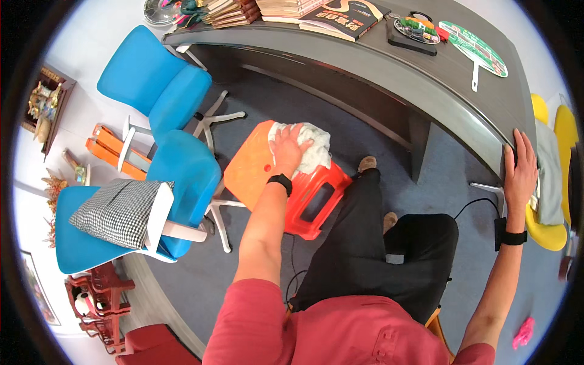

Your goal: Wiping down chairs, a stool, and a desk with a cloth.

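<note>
My left hand [288,148] presses palm down on a bunched white cloth [319,143], its fingers spread over the folds. That cloth covers one corner of a plastic stool [248,164] with an orange-looking top and red sides. A small round hole shows in the stool top beside my wrist. On the right, my right hand [521,171] rests along the edge of a dark grey desk [456,86], fingers extended and nothing held. Each wrist wears a black band.
Blue swivel chairs [182,86] stand left of the stool, one bearing a checked cushion [121,212]. Books [344,18] and a paddle-shaped fan [477,48] lie on the desk. A yellow chair [545,230] is at right. Black cables [479,200] hang near the desk and cross the floor.
</note>
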### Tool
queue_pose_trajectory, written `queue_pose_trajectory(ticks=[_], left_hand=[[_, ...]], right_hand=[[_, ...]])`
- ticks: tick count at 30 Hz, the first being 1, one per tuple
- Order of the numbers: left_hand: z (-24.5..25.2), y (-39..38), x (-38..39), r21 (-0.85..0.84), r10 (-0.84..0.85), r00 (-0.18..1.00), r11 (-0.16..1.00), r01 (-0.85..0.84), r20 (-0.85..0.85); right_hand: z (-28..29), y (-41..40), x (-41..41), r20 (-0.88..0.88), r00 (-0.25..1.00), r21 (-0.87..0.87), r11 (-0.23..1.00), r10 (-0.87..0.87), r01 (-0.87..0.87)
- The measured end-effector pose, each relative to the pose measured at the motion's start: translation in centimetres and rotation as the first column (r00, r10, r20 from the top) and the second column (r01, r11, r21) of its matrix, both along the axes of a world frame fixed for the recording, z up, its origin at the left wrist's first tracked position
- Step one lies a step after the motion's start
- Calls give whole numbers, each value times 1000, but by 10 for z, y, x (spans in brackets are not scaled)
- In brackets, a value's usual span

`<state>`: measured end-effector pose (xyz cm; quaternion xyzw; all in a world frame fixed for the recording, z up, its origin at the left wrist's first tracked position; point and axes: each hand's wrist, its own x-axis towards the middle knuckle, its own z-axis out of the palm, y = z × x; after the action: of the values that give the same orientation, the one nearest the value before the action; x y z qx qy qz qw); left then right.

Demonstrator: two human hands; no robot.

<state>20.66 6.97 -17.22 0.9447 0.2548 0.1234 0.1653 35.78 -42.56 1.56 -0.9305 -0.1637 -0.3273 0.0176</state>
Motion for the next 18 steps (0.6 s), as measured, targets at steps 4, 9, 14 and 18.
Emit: queue_pose_trajectory(ticks=[4, 9, 14, 18], left_hand=[[-4, 29, -8, 21, 22, 999, 1000, -23, 32], [1, 40, -34, 57, 9, 988, 998, -18, 152], [-9, 26, -92, 67, 63, 989, 995, -72, 133], [35, -7, -146, -133, -81, 997, 988, 78, -17]], right_hand=[[-1, -1, 0, 5, 1000, 13, 1000, 20, -20], [0, -4, 1, 6, 999, 24, 999, 38, -38], [5, 5, 0, 25, 999, 38, 999, 36, -37], [0, 1, 4, 54, 998, 26, 1000, 15, -16]])
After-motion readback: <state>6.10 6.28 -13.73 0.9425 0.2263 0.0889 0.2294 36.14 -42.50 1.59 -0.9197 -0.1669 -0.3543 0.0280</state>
